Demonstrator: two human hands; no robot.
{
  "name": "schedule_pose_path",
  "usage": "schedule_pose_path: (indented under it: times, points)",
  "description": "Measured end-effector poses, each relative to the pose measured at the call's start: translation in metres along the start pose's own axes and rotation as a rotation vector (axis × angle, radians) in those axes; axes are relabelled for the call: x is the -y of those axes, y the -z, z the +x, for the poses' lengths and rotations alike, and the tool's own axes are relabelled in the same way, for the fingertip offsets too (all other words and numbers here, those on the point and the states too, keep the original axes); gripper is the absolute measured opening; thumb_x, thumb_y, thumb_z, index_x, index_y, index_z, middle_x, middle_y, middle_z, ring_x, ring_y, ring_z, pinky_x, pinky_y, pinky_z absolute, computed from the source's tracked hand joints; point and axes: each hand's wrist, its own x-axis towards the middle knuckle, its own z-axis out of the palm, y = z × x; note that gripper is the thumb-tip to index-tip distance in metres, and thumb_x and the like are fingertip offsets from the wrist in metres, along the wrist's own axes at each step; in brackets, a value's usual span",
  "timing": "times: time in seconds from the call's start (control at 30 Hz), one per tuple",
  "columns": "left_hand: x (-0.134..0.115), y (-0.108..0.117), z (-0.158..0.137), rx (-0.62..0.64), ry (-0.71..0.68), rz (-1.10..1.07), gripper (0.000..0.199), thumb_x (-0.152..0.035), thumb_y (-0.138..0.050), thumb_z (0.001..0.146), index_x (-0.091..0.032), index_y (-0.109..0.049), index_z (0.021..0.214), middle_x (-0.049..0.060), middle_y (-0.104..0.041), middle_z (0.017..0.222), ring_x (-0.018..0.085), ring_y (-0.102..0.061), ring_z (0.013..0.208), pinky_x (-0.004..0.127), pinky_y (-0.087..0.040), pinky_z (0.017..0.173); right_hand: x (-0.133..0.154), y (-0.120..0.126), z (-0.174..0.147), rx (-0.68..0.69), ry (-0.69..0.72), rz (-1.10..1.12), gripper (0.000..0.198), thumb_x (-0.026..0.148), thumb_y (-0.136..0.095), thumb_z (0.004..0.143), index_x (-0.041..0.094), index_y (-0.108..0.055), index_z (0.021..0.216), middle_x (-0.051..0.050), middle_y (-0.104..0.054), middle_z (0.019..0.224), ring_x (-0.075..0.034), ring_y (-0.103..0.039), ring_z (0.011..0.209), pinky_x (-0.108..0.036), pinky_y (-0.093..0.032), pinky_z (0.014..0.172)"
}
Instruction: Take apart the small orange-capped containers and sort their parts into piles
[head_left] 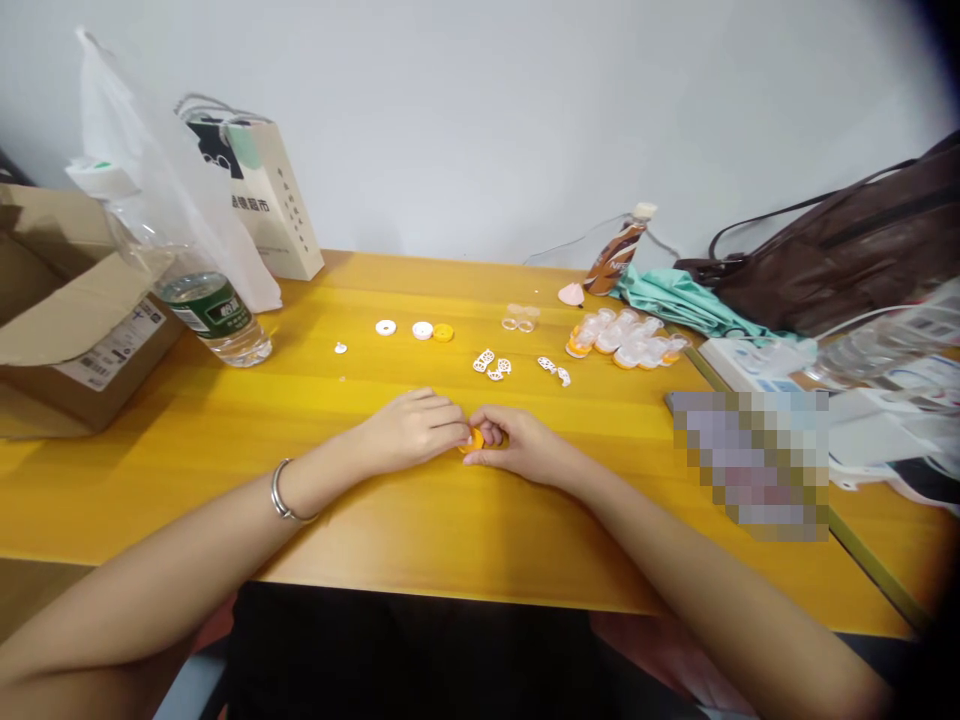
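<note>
Near the middle of the table, my two hands meet at a small orange round plastic part point(472, 441). My right hand point(517, 440) pinches it between thumb and curled fingers. The fingertips of my left hand point(420, 430) press on it from the other side, and they partly hide it. Beyond my hands lie white round discs point(385, 327), a yellow round piece point(443, 333), white openwork pieces point(486, 361) and a clear double-ring piece point(520, 320). Several clear-and-orange assembled pieces point(626, 340) are grouped at the right.
At the left stand a cardboard box point(112, 350), a water bottle point(217, 320) and a paper bag point(277, 200). A drink bottle point(619, 252), teal cloth point(675, 300) and brown bag point(847, 250) are at the back right. A pixelated flat object point(750, 465) lies right of my forearm.
</note>
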Motion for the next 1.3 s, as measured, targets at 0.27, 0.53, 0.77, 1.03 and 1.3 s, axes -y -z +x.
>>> schedule_pose_path:
  times: [0.27,0.53,0.77,1.03,1.3]
  points:
    - [0.0018,-0.0017,0.0006,0.006,-0.041,0.078,0.019,-0.020,-0.042,0.092,-0.017,-0.060,0.086,0.003,-0.065,0.081,0.012,-0.055,0.072,0.027,-0.036,0.063,0.0022,-0.0004,0.0010,-0.001,0.003,-0.021,0.026,0.036,-0.068,0.070,0.017,-0.054,0.082,0.005,-0.042,0.065,-0.009,-0.038,0.058,-0.021,-0.033,0.054]
    - [0.0027,-0.0019,0.0000,-0.020,-0.110,0.077,0.017,-0.016,-0.041,0.091,-0.017,-0.059,0.090,0.005,-0.065,0.082,0.013,-0.058,0.077,0.028,-0.041,0.068,0.0041,-0.0004,0.0002,-0.013,-0.006,-0.021,0.028,0.039,-0.068,0.070,0.017,-0.055,0.083,0.005,-0.043,0.065,-0.009,-0.040,0.058,-0.022,-0.035,0.055]
    - [0.0011,-0.0004,0.0009,-0.009,-0.153,0.110,0.015,-0.015,-0.043,0.090,-0.015,-0.058,0.089,0.005,-0.065,0.079,0.013,-0.057,0.074,0.029,-0.041,0.068,0.0023,-0.0012,0.0009,-0.011,-0.009,-0.005,0.031,0.042,-0.067,0.071,0.017,-0.055,0.084,0.005,-0.043,0.064,-0.009,-0.040,0.058,-0.022,-0.034,0.054]
    - [0.0027,-0.0029,0.0000,-0.015,-0.147,0.081,0.017,-0.016,-0.041,0.091,-0.016,-0.058,0.092,0.005,-0.065,0.082,0.013,-0.058,0.076,0.029,-0.042,0.068,0.0004,-0.0011,0.0013,-0.011,-0.006,-0.013,0.028,0.039,-0.066,0.071,0.017,-0.055,0.083,0.005,-0.044,0.064,-0.009,-0.040,0.057,-0.022,-0.034,0.053]
    - [0.0051,-0.0053,0.0002,-0.009,-0.129,0.050,0.013,-0.018,-0.044,0.090,-0.017,-0.057,0.093,0.002,-0.065,0.082,0.012,-0.057,0.075,0.027,-0.039,0.070,0.0016,-0.0020,0.0014,-0.018,-0.011,0.005,0.026,0.035,-0.068,0.071,0.017,-0.054,0.083,0.005,-0.042,0.064,-0.009,-0.040,0.058,-0.021,-0.034,0.053]
